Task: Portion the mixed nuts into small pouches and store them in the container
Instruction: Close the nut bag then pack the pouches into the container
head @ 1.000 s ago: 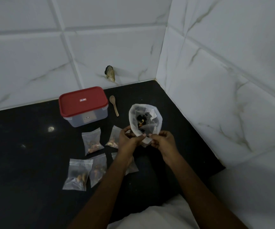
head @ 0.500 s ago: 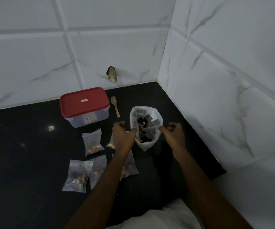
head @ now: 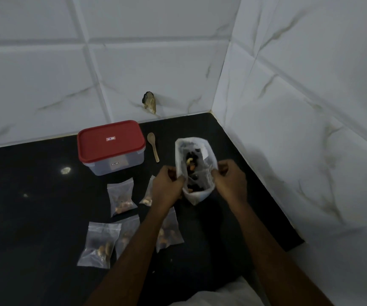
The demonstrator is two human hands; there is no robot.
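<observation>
Both hands now have hold of the white translucent plastic bag of mixed nuts (head: 195,196). The left hand (head: 167,188) pinches its left wall and the right hand (head: 230,181) its right wall, each grip narrow, fingers curled onto the film, with the bag's open mouth between them and just beyond. A second ago the two grips met at the near rim. Half a second ago they had parted and hung beside the bag without clearly holding it. Now they have closed on its sides, and the mouth has drawn from round to a longer, narrower oval. Dark and pale nuts show inside, so the stock is not used up. Left of the left grip and nearer the person, five small clear plastic pouches (head: 121,196) lie flat on the black table (head: 34,217), each with nuts in it. Beyond and left of the grips stands the clear rectangular container (head: 103,167), its red lid (head: 111,143) on, with a small wooden spoon (head: 153,146) beside it. I judge the bag is being steadied or drawn shut, and storing has not begun.
</observation>
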